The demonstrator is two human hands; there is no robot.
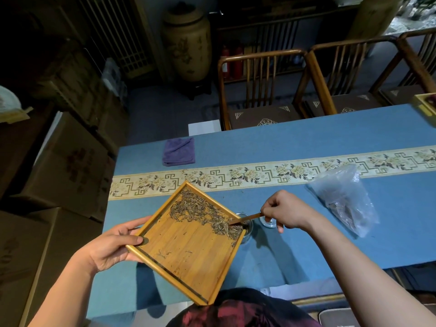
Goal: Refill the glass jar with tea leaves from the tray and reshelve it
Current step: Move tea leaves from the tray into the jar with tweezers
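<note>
My left hand (113,246) grips the left corner of a square bamboo tray (186,251), held tilted above the blue table. Dry tea leaves (203,211) lie across the tray's upper half and bunch at its right corner. That corner hangs over the mouth of a glass jar (247,228), which is mostly hidden behind the tray. My right hand (285,212) pinches a thin wooden tea scoop (247,218), its tip among the leaves at the jar's mouth. A round glass lid (269,223) lies on the table under my right hand.
A clear plastic bag (344,199) lies to the right on the blue tablecloth (306,244). A folded purple cloth (179,151) sits at the far left end. Wooden chairs (262,90) line the far side, and cardboard boxes (68,166) stand to the left.
</note>
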